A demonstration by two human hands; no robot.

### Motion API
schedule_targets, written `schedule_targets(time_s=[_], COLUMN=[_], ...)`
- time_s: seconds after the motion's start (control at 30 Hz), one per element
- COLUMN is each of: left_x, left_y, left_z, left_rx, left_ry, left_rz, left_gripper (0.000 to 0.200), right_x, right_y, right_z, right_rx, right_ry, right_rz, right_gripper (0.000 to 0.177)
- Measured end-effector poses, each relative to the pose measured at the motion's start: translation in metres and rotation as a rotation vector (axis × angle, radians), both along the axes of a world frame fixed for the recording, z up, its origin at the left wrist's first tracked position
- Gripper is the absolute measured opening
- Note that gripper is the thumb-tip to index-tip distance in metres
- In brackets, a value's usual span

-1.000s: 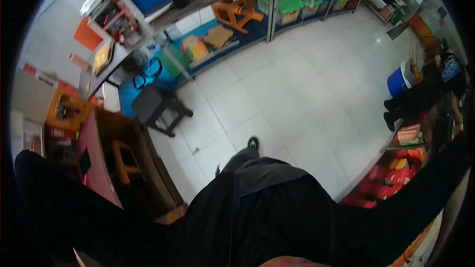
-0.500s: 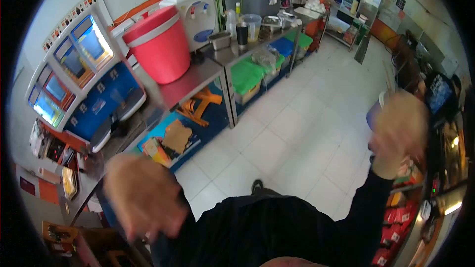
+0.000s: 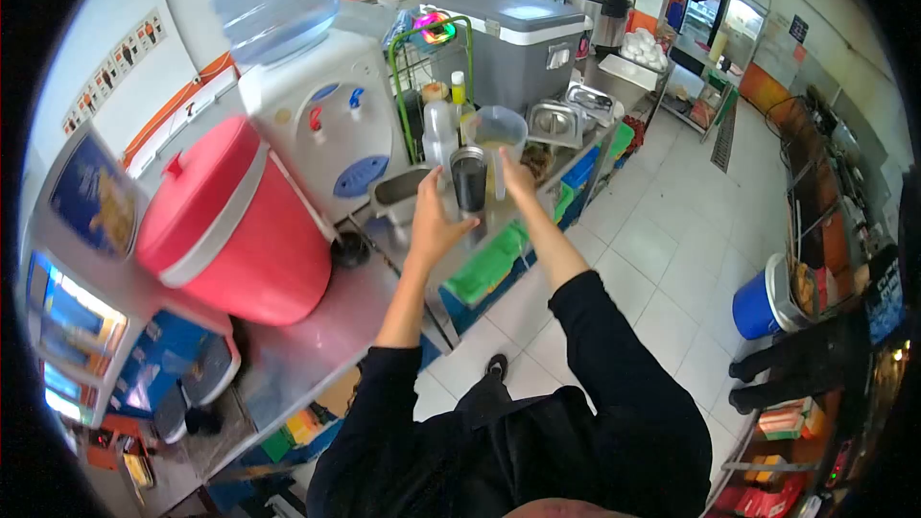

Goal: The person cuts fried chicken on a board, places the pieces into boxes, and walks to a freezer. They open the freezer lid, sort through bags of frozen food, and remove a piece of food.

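Note:
A dark tumbler (image 3: 469, 182) stands upright on the steel counter between my two hands. My left hand (image 3: 436, 226) is open at its left side, thumb and fingers spread apart. On the other side my right hand (image 3: 519, 179) reaches out with its fingers extended, beside the handle of a clear plastic pitcher (image 3: 499, 124). Part of that hand's fingers is hidden from view. Left of the tumbler is a steel pan (image 3: 398, 195), and behind it are clear bottles (image 3: 440, 134).
A large red drink cooler (image 3: 245, 230) and a white water dispenser (image 3: 321, 125) stand at the left. Further back are a grey cooler box (image 3: 513, 53) and lidded steel containers (image 3: 556, 122). Tiled floor (image 3: 624, 307) lies to the right, with a blue bucket (image 3: 756, 312) and a person's dark-clothed legs (image 3: 791, 364).
I have moved closer to the counter. Both hands, blurred and wide apart before, have come forward and together on either side of the tumbler.

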State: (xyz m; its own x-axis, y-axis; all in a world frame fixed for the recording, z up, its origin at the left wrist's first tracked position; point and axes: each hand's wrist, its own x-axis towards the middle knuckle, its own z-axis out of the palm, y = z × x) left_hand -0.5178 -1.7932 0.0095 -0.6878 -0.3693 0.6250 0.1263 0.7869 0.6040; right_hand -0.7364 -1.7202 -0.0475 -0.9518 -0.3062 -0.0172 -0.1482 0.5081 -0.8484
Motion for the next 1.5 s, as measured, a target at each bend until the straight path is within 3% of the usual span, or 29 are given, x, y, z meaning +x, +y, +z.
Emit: schedule_targets(time_s=[0.03, 0.07, 0.1, 0.17, 0.27, 0.37, 0.5, 0.57, 0.63, 0.77, 0.83, 0.9, 0.93, 1.0, 1.03, 1.07, 1.23, 1.4, 1.5], left_x=[-0.032, -0.065, -0.093, -0.118, -0.142, -0.143, -0.142, -0.144, -0.151, -0.154, -0.154, -0.151, -0.161, -0.215, -0.246, -0.281, -0.481, -0.715, -0.858], left_y=[-0.014, -0.026, -0.035, -0.038, -0.042, -0.041, -0.037, -0.037, -0.029, -0.035, -0.041, -0.047, -0.032, 0.021, 0.048, 0.065, 0.126, 0.193, 0.244], left_z=[-0.012, -0.021, -0.025, -0.029, -0.036, -0.033, -0.027, -0.026, -0.014, -0.017, -0.012, -0.002, 0.012, 0.056, 0.087, 0.097, 0.088, 0.054, 0.041], left_rx=[0.006, 0.011, 0.016, 0.086, 0.121, 0.149, 0.156, 0.188, 0.165, -0.136, -0.190, -0.216, -0.231, -0.030, -0.150, -0.190, -0.217, -0.139, -0.050], left_ry=[-0.010, -0.093, -0.180, -0.255, -0.228, -0.262, -0.353, -0.364, -0.440, -0.591, -0.849, -0.940, -0.690, -0.223, -0.218, -0.112, 0.342, 0.533, 0.589], left_rz=[-0.004, 0.033, 0.069, 0.035, 0.084, 0.096, 0.162, 0.149, 0.215, 0.125, 0.125, 0.243, 0.282, 0.405, 0.594, 0.645, 0.441, 0.186, 0.005], left_gripper=[0.100, 0.104, 0.108, 0.110, 0.105, 0.105, 0.109, 0.108, 0.102, 0.125, 0.137, 0.137, 0.130, 0.098, 0.091, 0.088, 0.073, 0.059, 0.051], right_x=[0.016, -0.034, -0.025, -0.019, -0.033, -0.044, -0.057, -0.072, -0.082, -0.154, -0.202, -0.245, -0.273, -0.322, -0.347, -0.371, -0.496, -0.635, -0.720], right_y=[0.000, -0.041, -0.034, -0.033, -0.022, -0.008, 0.019, 0.045, 0.069, 0.133, 0.175, 0.218, 0.239, 0.281, 0.306, 0.332, 0.459, 0.578, 0.656], right_z=[0.027, -0.044, -0.024, -0.028, -0.040, -0.026, -0.012, -0.017, 0.040, 0.096, 0.127, 0.143, 0.150, 0.156, 0.158, 0.158, 0.129, 0.053, 0.018], right_rx=[-0.026, -0.018, -0.086, -0.459, -0.466, -0.487, -0.574, -0.764, -0.941, -1.116, -1.042, -0.967, -0.956, -0.914, -0.938, -0.885, -0.691, -0.697, -0.464], right_ry=[-0.164, 0.009, -0.095, -0.204, -0.164, -0.024, -0.098, -0.250, -0.325, -0.548, -0.523, -0.539, -0.556, -0.556, -0.534, -0.483, -0.325, -0.255, -0.311], right_rz=[0.054, -0.136, 0.014, -0.103, -0.276, -0.316, -0.300, -0.145, -0.078, 0.140, 0.204, 0.270, 0.322, 0.329, 0.270, 0.271, 0.037, -0.238, -0.477], right_gripper=[0.092, 0.083, 0.070, 0.054, 0.041, 0.034, 0.032, 0.027, 0.022, 0.026, 0.025, 0.026, 0.026, 0.022, 0.022, 0.020, 0.019, 0.020, 0.020])
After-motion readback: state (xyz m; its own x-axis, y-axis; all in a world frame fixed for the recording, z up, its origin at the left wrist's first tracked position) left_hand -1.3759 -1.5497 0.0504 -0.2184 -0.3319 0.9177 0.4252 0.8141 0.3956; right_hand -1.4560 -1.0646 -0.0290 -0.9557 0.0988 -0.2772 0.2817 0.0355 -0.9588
